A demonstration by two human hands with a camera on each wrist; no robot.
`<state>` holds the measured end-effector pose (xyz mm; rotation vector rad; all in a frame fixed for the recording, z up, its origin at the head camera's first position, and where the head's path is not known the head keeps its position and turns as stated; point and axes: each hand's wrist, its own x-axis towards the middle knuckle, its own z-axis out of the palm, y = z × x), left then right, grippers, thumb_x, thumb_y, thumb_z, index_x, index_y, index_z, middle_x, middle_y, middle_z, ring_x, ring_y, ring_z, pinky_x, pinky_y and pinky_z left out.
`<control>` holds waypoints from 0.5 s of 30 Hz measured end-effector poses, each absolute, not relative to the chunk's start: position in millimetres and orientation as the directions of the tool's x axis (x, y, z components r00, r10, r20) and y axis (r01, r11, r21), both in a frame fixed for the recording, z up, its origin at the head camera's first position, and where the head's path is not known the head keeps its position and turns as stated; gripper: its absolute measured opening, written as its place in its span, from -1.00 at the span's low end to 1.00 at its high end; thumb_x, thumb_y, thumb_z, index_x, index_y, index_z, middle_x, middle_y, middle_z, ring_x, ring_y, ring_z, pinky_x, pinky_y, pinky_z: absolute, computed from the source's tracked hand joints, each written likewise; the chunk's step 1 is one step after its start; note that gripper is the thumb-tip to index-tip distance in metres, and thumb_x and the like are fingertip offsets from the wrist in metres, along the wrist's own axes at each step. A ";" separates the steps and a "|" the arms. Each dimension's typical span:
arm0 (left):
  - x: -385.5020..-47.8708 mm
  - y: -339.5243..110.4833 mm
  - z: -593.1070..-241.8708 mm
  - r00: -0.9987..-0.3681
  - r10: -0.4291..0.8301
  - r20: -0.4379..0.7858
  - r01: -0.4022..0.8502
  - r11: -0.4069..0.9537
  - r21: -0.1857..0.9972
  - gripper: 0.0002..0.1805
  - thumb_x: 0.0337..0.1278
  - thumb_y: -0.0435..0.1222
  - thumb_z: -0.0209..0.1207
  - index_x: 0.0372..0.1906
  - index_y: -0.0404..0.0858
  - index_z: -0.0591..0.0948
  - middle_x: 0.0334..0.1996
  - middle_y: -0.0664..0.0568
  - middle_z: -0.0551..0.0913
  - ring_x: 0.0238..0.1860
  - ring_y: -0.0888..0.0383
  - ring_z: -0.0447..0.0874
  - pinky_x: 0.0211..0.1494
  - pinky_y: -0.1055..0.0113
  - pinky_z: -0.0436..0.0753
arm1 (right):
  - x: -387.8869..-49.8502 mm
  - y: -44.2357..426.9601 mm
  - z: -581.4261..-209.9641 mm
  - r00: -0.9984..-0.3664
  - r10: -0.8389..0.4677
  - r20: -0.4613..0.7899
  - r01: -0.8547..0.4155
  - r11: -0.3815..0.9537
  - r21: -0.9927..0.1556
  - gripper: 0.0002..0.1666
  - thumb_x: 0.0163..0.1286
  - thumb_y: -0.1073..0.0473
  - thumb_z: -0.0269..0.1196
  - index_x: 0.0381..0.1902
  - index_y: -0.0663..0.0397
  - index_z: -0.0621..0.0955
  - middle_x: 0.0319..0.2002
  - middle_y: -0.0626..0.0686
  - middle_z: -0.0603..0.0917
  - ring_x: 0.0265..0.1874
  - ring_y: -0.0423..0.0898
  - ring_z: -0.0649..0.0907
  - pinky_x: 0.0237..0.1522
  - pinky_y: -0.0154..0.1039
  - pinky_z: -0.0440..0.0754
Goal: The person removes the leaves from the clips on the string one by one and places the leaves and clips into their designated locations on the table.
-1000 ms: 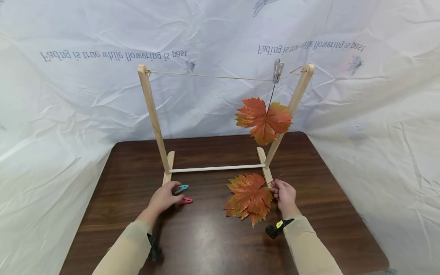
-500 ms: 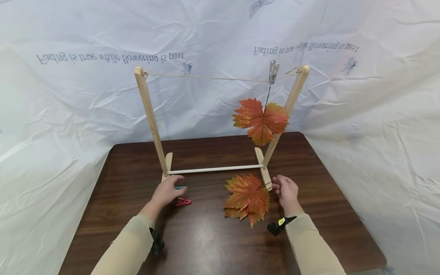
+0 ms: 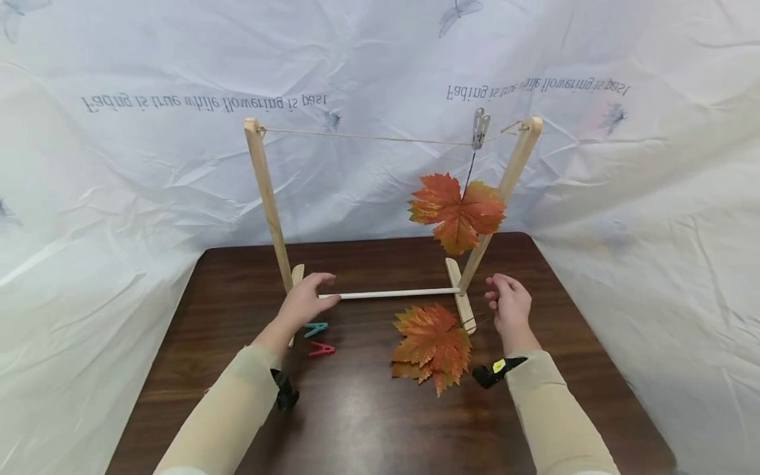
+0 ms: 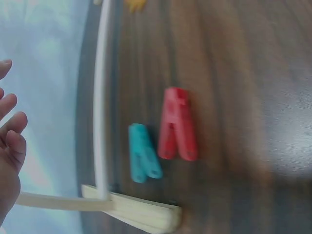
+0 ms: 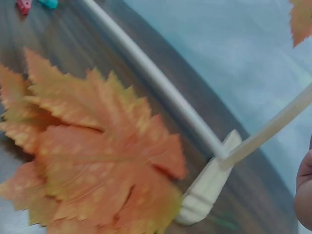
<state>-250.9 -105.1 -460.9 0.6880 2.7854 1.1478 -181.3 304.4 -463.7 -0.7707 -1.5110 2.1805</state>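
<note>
My left hand [image 3: 304, 302] is raised near the rack's left foot, fingers loosely spread and holding nothing. Below it on the table lie a teal clothespin [image 3: 316, 328] and a red clothespin [image 3: 321, 349]; in the left wrist view the red clothespin [image 4: 174, 109] is beside the teal one. To the right of the rack's right foot hovers my right hand [image 3: 509, 307], its fingers relaxed and bent, with nothing in them. Just left of it is a small stack of orange artificial maple leaves [image 3: 436, 343], stems toward that hand. Another maple leaf [image 3: 457, 214] hangs by its stem from a grey clothespin [image 3: 478, 135].
A wooden rack with a left post [image 3: 270, 204], a right post [image 3: 518, 161] and a white crossbar [image 3: 392, 293] stands on the dark table [image 3: 368, 422]. A thin string [image 3: 368, 137] joins the post tops. White printed cloth [image 3: 380, 59] surrounds the table.
Both hands have risen and moved away from the table: the left off the clothespins, the right off the stem of the stacked leaves. The clothespins and leaves stay on the table.
</note>
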 end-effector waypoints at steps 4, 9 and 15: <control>-256.9 -99.5 -443.5 -0.895 0.422 0.144 0.397 0.605 0.691 -0.45 0.14 -0.05 0.23 0.20 -0.19 0.48 0.11 -0.08 0.50 0.02 -0.06 0.50 -0.02 0.00 0.50 | -185.6 305.4 -444.0 -0.795 0.570 -0.208 -0.040 -0.391 -0.920 -0.90 0.35 0.21 0.19 -0.20 0.11 0.55 -0.40 -0.01 0.68 -0.72 -0.22 0.53 -0.80 -0.46 0.33; -266.4 -95.3 -423.0 -0.882 0.434 0.183 0.440 0.618 0.652 -0.49 0.14 -0.08 0.23 0.18 -0.16 0.49 0.06 -0.01 0.53 -0.12 0.03 0.51 -0.08 0.06 0.50 | -192.6 305.0 -421.2 -0.812 0.563 -0.156 -0.105 -0.404 -0.909 -0.88 0.35 0.21 0.20 -0.20 0.12 0.55 -0.41 0.00 0.68 -0.74 -0.23 0.53 -0.82 -0.47 0.32; -274.1 -89.6 -400.2 -0.881 0.433 0.189 0.439 0.602 0.667 -0.47 0.16 -0.04 0.21 0.21 -0.13 0.47 0.07 0.02 0.52 -0.20 0.08 0.48 -0.13 0.10 0.48 | -196.8 308.7 -401.5 -0.821 0.556 -0.127 -0.146 -0.420 -0.896 -0.86 0.33 0.24 0.22 -0.19 0.17 0.53 -0.40 0.03 0.67 -0.75 -0.20 0.53 -0.83 -0.46 0.31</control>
